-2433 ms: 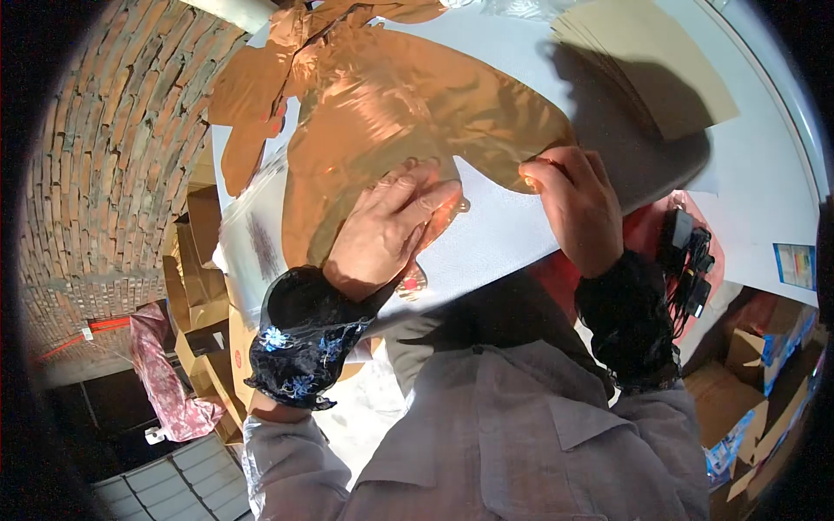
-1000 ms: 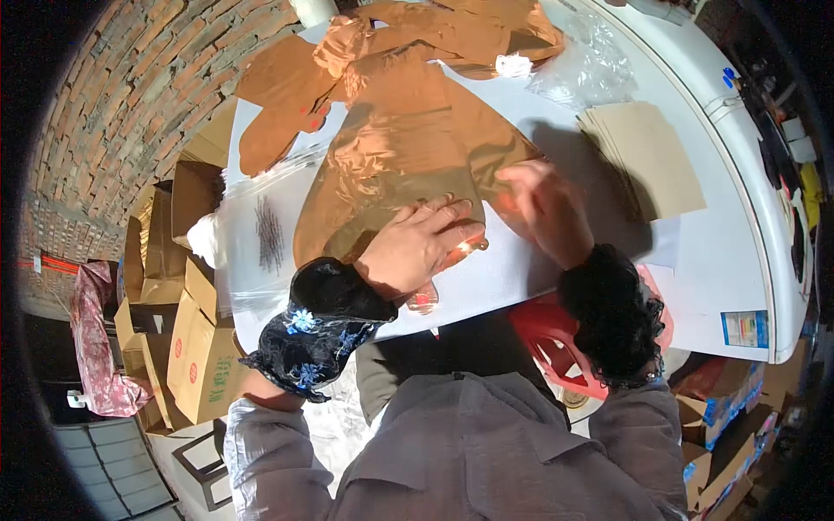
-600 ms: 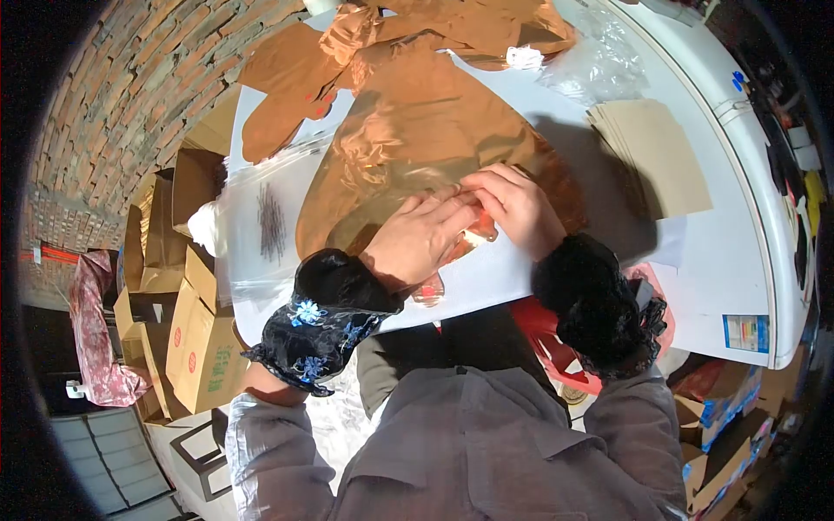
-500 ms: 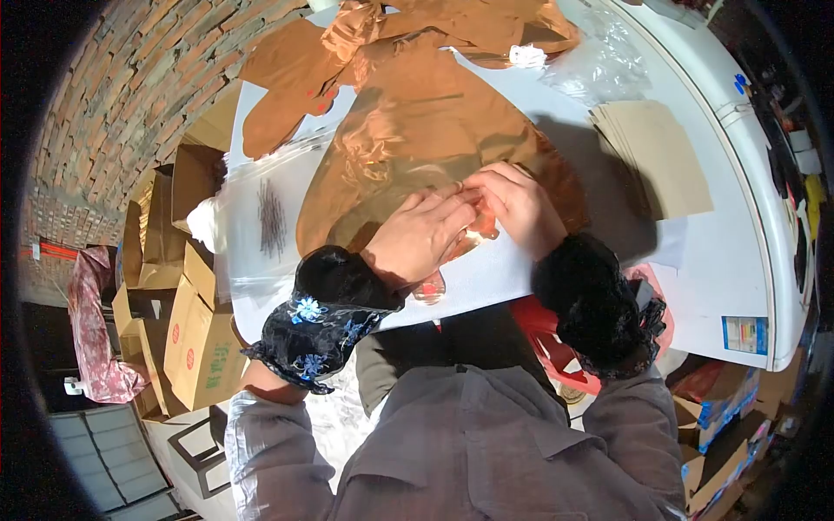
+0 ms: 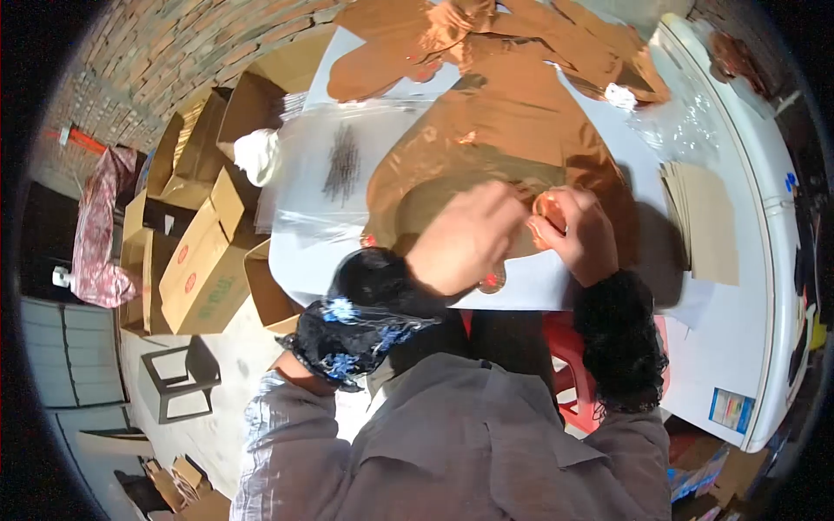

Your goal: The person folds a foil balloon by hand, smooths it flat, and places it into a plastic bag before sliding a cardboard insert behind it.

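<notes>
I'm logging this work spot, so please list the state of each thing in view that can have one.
Copper foil: spread out, creased
Right hand: fingers pinched on the foil
Left hand: over the foil, blurred, grip unclear
Clear plastic: lying flat
Card sheets: stacked, slightly fanned
Box with green print: flap raised

A single wide-angle view is provided by the head-worn camera, directed forward and steeply downward at close range. The left hand point(image 5: 465, 239) and right hand point(image 5: 586, 233) are framed right of centre, the grey shirt point(image 5: 495, 434) below, the brick wall point(image 5: 174, 52) upper left.
</notes>
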